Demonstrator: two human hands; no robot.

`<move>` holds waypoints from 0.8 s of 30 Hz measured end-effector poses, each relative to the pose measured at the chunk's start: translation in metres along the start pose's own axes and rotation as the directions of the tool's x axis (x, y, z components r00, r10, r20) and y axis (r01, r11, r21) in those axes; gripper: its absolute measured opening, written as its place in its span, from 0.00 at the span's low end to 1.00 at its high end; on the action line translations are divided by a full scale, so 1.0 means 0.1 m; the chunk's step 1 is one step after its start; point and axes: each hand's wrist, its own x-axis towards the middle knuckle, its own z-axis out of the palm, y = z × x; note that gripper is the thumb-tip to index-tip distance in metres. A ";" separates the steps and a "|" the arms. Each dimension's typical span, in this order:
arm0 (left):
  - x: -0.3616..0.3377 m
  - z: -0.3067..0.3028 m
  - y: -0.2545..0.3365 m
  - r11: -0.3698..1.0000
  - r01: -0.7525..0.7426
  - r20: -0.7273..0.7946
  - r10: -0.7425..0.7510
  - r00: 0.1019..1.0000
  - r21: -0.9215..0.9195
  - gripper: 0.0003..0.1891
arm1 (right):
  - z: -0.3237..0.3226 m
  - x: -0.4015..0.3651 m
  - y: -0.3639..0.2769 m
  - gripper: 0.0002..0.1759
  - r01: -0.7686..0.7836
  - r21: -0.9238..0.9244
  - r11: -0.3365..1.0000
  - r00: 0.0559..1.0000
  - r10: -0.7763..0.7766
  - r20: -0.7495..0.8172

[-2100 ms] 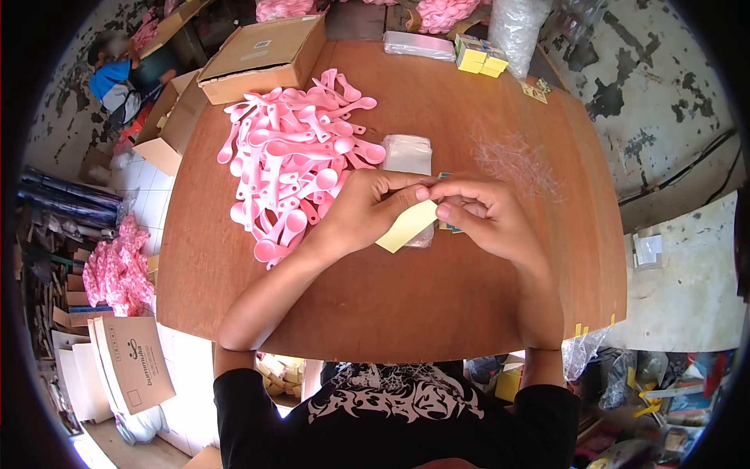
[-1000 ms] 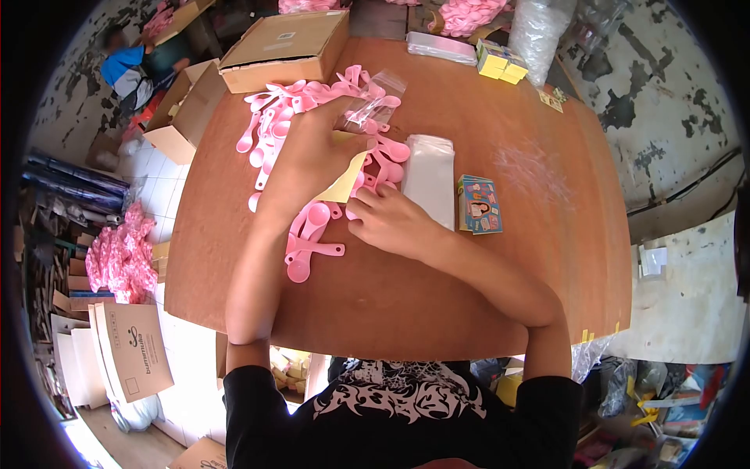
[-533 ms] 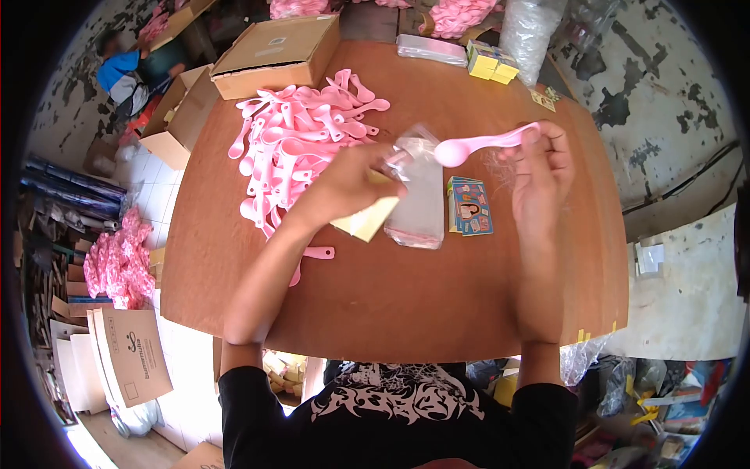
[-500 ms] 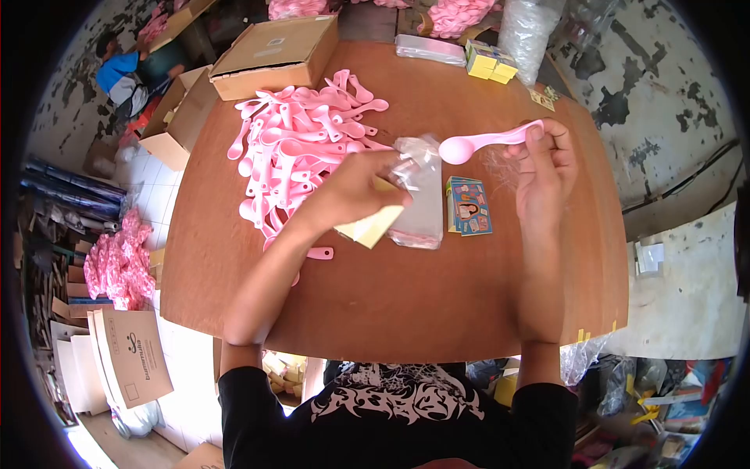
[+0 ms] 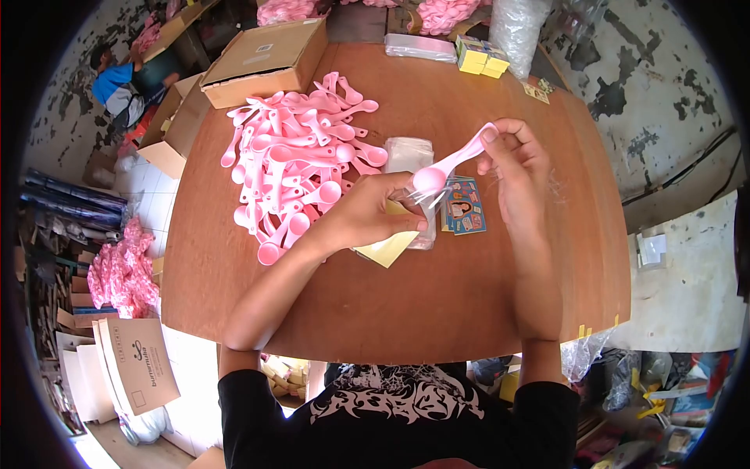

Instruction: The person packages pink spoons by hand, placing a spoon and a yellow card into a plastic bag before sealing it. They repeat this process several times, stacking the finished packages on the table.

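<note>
A pink plastic spoon (image 5: pixel 459 159) is pinched by its handle in my right hand (image 5: pixel 522 166), its bowl tilted down to the left. The bowl meets the glinting edge of a clear plastic bag (image 5: pixel 426 200) at the fingertips of my left hand (image 5: pixel 367 209). Those same left fingers are closed on a pale yellow card (image 5: pixel 389 249), with the bag against it. Under and behind the left hand lies a stack of clear bags (image 5: pixel 409 151), partly covered. Blue printed cards (image 5: pixel 470 211) sit just right of the stack.
A heap of pink spoons (image 5: pixel 291 152) spreads over the left of the brown table (image 5: pixel 437 305). Behind it stands a cardboard box (image 5: pixel 269 59). Along the back edge are packed clear bags (image 5: pixel 420 48) and yellow card stacks (image 5: pixel 481 59). Another person (image 5: pixel 117 84) is at far left.
My right hand has moved left, bringing the spoon's bowl to the bag at my left hand. The left hand has shifted slightly right and nearer to me.
</note>
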 end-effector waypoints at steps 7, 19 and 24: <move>0.03 0.02 -0.07 0.999 -0.009 -0.026 0.008 1.000 -0.034 0.24 | -0.06 -0.01 -0.06 0.06 0.007 0.019 1.000 1.000 -0.007 -0.001; -0.01 0.13 -0.09 0.977 -0.037 -0.090 0.018 0.996 -0.210 0.22 | 0.20 -0.21 0.15 0.06 0.215 -0.274 0.937 0.972 -0.178 0.154; -0.02 0.14 0.00 0.960 -0.085 -0.175 0.039 0.984 -0.266 0.22 | 0.19 -0.21 0.10 0.05 0.428 -0.523 0.737 0.899 -0.292 0.325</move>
